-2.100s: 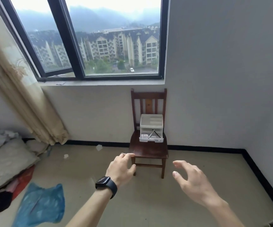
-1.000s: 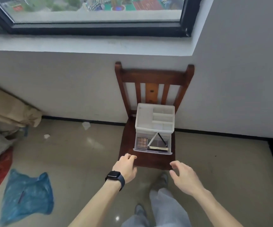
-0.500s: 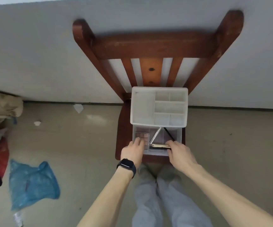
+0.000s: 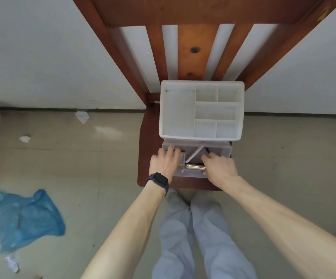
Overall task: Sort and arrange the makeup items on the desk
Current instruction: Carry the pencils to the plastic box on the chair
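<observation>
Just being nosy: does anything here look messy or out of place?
Yes. In the open drawer a silver stick lies slanted, not parallel to the gold tube beside it. A crumpled blue bag litters the floor.

The chair (image 4: 197,47) is varnished reddish wood with a soft sheen. The organiser (image 4: 183,138) is frosted white plastic, its drawer (image 4: 189,174) clear plastic. A gold tube (image 4: 195,167) looks like shiny metal. The near-left bag (image 4: 26,218) is thin, crinkled blue plastic.

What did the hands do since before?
Both hands went forward from the air into the clear drawer: left hand on its left side, right hand by the gold tube. Whether they grip anything is hidden. The white organizer, chair and blue bag stayed put.
</observation>
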Action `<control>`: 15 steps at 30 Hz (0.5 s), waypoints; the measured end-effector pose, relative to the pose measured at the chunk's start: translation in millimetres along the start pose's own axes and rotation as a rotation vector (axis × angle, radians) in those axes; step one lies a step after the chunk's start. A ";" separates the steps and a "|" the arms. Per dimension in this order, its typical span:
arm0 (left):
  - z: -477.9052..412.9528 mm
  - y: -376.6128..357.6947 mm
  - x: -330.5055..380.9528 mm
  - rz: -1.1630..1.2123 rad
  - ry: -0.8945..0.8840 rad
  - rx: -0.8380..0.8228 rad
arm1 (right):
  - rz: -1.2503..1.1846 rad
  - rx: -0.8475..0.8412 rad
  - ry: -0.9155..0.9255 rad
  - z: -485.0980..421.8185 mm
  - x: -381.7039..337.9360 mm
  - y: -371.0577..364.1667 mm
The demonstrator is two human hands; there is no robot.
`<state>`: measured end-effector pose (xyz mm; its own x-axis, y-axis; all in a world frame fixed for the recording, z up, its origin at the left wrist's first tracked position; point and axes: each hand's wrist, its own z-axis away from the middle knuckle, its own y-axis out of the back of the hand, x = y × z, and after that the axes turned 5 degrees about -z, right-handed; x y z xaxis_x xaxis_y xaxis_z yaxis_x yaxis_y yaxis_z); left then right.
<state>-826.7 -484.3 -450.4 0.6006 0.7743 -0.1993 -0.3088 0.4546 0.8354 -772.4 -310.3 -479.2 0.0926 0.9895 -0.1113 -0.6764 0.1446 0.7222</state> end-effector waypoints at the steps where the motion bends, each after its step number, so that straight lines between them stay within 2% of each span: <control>1: -3.3 -4.9 -3.4 0.004 0.001 -0.006 | 0.000 0.028 -0.025 -1.3 1.5 1.5; 4: -13.6 -33.2 -7.9 0.049 -0.022 -0.063 | -0.028 0.075 -0.039 -2.0 6.3 -5.8; 7: -16.2 -44.6 -4.2 0.077 -0.046 -0.090 | -0.061 0.015 -0.037 -2.6 10.5 -20.1; 12: -14.5 -58.5 0.7 0.205 -0.030 -0.031 | -0.029 0.040 -0.135 -16.2 13.7 -33.2; 15: -10.8 -63.2 3.8 0.301 0.000 -0.061 | -0.096 0.088 -0.134 -15.0 12.4 -38.8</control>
<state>-812.9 -505.3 -509.5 0.4755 0.8782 0.0521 -0.5161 0.2306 0.8249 -756.0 -303.7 -518.8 0.2543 0.9624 -0.0952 -0.5934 0.2330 0.7704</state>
